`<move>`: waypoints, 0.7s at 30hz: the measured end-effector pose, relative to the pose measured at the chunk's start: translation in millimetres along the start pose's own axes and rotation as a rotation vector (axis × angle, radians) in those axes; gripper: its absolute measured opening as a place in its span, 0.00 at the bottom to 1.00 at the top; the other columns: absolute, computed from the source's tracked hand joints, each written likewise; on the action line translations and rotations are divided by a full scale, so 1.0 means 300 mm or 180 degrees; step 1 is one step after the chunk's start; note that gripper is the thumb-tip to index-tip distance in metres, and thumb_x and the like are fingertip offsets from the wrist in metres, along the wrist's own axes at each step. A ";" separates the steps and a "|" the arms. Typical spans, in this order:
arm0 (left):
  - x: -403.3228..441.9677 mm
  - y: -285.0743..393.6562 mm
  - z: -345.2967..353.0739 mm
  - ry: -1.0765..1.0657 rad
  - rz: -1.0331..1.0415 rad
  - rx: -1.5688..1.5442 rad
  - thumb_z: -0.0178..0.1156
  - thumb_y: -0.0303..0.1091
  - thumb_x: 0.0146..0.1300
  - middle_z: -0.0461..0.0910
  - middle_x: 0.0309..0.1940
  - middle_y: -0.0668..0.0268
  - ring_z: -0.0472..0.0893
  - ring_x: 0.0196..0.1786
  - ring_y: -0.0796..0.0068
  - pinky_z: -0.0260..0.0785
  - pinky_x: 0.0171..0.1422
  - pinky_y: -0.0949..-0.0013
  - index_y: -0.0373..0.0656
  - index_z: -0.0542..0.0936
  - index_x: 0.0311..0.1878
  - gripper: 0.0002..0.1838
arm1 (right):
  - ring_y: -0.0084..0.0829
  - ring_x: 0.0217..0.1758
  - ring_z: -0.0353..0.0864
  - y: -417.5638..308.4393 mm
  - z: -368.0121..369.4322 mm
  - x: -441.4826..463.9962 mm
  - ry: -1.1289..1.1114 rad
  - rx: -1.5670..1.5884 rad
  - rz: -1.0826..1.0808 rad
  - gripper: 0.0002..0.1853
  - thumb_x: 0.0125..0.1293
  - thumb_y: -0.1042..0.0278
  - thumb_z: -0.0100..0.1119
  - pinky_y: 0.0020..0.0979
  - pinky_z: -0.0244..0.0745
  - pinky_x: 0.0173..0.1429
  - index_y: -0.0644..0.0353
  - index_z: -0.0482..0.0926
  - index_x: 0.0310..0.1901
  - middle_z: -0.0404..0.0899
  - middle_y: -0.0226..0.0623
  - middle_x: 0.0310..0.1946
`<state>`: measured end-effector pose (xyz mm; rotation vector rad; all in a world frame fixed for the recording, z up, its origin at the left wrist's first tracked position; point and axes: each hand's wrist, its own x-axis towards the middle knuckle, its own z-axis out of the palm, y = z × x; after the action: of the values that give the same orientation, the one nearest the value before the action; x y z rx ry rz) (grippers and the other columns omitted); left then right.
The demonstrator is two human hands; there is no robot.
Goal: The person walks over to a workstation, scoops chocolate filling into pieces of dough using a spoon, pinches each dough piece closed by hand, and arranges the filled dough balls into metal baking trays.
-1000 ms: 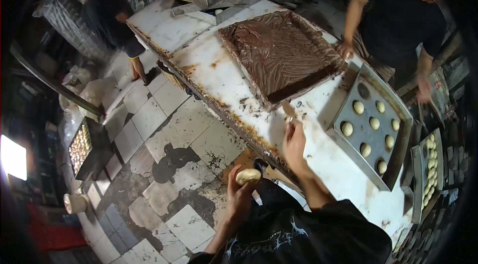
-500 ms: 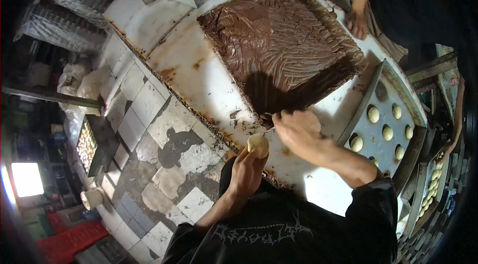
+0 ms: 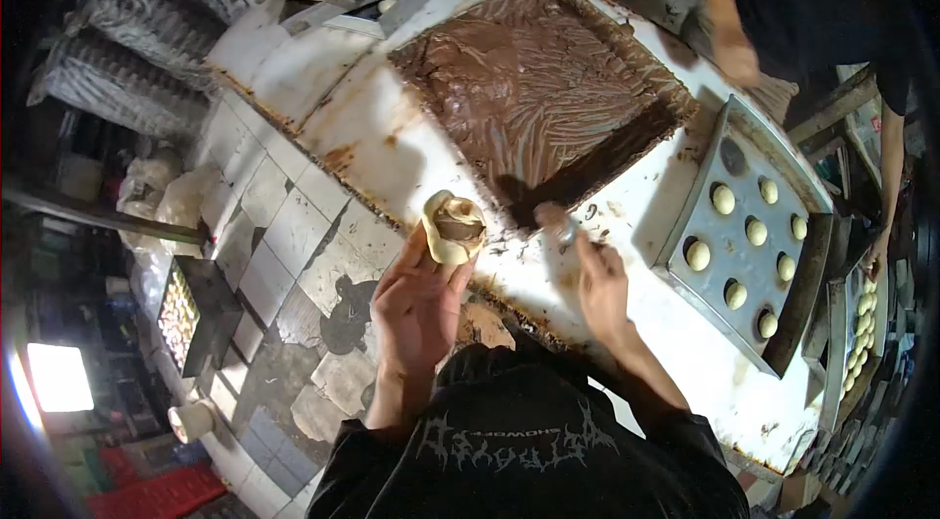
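Note:
My left hand (image 3: 419, 308) holds up a piece of dough (image 3: 448, 253), its fingers cupped beneath. The dough is opened into a pouch, with brown chocolate paste (image 3: 455, 228) sitting inside. My right hand (image 3: 604, 289) grips a small spoon-like tool (image 3: 558, 225) whose end is coated in chocolate; motion blurs its exact shape. That tool is over the table, to the right of the dough and by the near corner of a shallow tray (image 3: 619, 159). A thick layer of chocolate paste (image 3: 534, 69) is spread across this tray.
On the right, a metal baking tray (image 3: 676, 250) holds several round dough balls (image 3: 756, 231). Another person's hand (image 3: 736, 59) is beyond the table edge, blurred; a further hand (image 3: 878, 257) is at a second tray of dough balls (image 3: 862, 323). Stained white table (image 3: 362, 127); tiled floor (image 3: 269, 196) left.
My left hand has turned palm up and shifted left; the dough now shows chocolate inside. My right hand has drawn back from the tray with the tool. The other person's hand has lifted and moved right.

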<state>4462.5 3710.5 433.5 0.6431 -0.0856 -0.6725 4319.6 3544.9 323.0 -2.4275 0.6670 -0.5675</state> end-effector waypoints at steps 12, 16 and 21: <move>-0.463 -0.143 -0.215 -0.0502 -0.1409 0.0535 0.59 0.23 0.55 0.70 0.51 0.62 0.72 0.56 0.64 0.63 0.63 0.56 0.45 0.66 0.56 0.24 | 0.22 0.35 0.76 -0.348 -0.126 -0.291 -0.0868 0.2290 0.0628 0.14 0.67 0.62 0.54 0.25 0.71 0.41 0.66 0.80 0.43 0.81 0.38 0.34; -0.540 -0.225 -0.206 -0.1105 -0.1963 -0.0513 0.56 0.25 0.57 0.66 0.57 0.62 0.67 0.61 0.66 0.61 0.66 0.59 0.48 0.59 0.64 0.31 | 0.31 0.34 0.79 -0.391 -0.260 -0.369 -0.1104 0.1323 0.0731 0.21 0.69 0.53 0.49 0.29 0.72 0.41 0.66 0.80 0.41 0.80 0.43 0.34; -0.619 -0.344 -0.180 -0.0980 -0.1899 -0.0143 0.46 0.17 0.59 0.62 0.62 0.60 0.66 0.62 0.67 0.62 0.65 0.64 0.50 0.54 0.68 0.34 | 0.38 0.37 0.79 -0.298 -0.351 -0.494 -0.0859 0.1245 0.0685 0.22 0.68 0.51 0.49 0.33 0.71 0.43 0.66 0.80 0.41 0.78 0.47 0.34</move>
<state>4274.1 3789.6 353.7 0.5162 -0.1660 -1.3447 4177.8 3651.7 420.6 -1.9888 0.6254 -0.2472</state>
